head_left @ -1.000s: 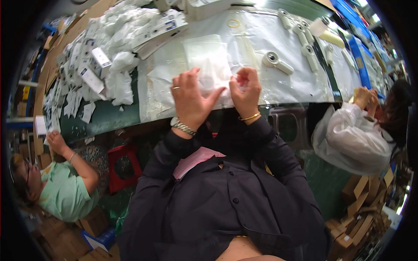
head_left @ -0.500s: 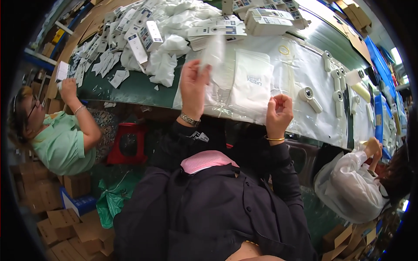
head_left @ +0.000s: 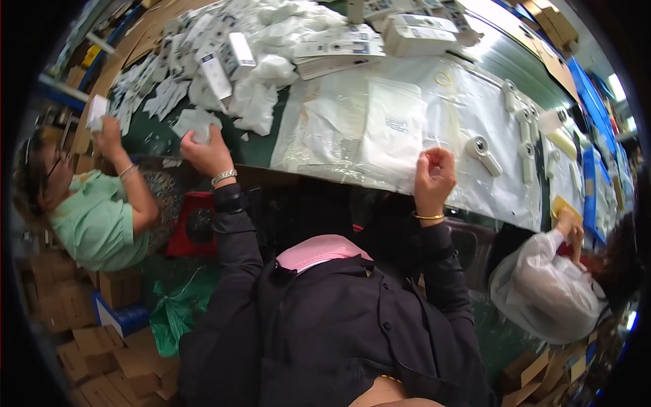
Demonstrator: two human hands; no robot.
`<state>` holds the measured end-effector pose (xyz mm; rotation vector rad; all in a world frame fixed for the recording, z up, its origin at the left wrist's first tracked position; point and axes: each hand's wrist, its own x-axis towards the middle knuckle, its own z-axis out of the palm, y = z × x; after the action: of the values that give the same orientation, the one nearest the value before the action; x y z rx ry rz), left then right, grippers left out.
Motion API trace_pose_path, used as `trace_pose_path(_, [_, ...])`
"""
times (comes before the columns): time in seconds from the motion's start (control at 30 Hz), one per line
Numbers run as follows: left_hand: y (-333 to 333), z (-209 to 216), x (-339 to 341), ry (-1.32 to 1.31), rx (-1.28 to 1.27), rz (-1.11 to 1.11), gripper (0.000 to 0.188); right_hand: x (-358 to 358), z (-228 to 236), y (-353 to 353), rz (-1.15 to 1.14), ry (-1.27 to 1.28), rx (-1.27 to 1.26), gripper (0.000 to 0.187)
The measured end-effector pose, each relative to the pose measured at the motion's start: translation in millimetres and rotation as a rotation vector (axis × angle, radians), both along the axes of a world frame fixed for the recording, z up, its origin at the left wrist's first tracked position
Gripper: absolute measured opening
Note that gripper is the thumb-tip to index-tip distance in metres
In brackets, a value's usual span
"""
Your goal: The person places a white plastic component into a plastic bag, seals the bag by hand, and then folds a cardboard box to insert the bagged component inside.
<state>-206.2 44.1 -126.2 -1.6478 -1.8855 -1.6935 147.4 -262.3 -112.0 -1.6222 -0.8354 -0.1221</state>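
Observation:
At the table's near edge, left of the bags, my left hand point(head_left: 207, 156) closes its fingers on a whitish plastic-wrapped packet point(head_left: 196, 123), low over the green tabletop; its contents are not clear. My right hand point(head_left: 435, 178) is closed in a pinch beside the near right corner of a stack of white printed plastic bags point(head_left: 395, 129). What lies between those fingertips, if anything, is too small to make out. Left of that stack a clear plastic sheet point(head_left: 319, 129) covers the table. White handheld devices with round heads, one being this device point(head_left: 483, 154), lie to the right.
A heap of white wrapped packets point(head_left: 261, 91) and printed boxes point(head_left: 217, 76) fills the far left. Flat printed cartons point(head_left: 339, 46) are stacked at the back. A person in green point(head_left: 102, 217) works at left, another in white point(head_left: 542, 288) at right. A red stool point(head_left: 193, 227) stands below the table.
My left hand has moved left and nearer, from above the clear sheet to the table's left part, with the whitish packet. My right hand has stayed in place.

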Motion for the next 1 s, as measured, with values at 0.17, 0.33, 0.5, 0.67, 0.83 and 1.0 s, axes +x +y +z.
trace_pose_path(0.17, [5.5, -6.2, 0.9, 0.185, -0.074, -0.024, 0.064, -3.2, 6.4, 5.5, -0.022, -0.048, -0.017, 0.011])
trace_pose_path(0.33, [-0.8, 1.5, 0.6, 0.215, 0.200, 0.235, 0.051, -9.5, 15.7, 2.0, 0.003, 0.068, 0.070, 0.011])
trace_pose_path(0.5, [-34.3, 36.2, 26.2, 0.045, 0.324, -0.096, 0.043, 14.5, 41.8, -15.6, -0.076, 0.299, 0.068, 0.023])
trace_pose_path(0.67, [-84.1, 56.4, 89.2, -0.106, 0.192, -0.541, 0.023, 81.7, 53.4, -35.0, -0.407, -0.035, -0.540, 0.065])
trace_pose_path(0.83, [-127.0, 66.6, 142.4, 0.003, 0.170, -0.997, 0.013, 93.0, 64.2, -32.2, -0.503, -0.123, -0.843, 0.081])
trace_pose_path(1.0, [-149.5, 60.9, 168.5, 0.166, 0.076, -1.287, 0.011, 75.1, 76.1, -31.8, -0.450, -0.110, -0.978, 0.078])
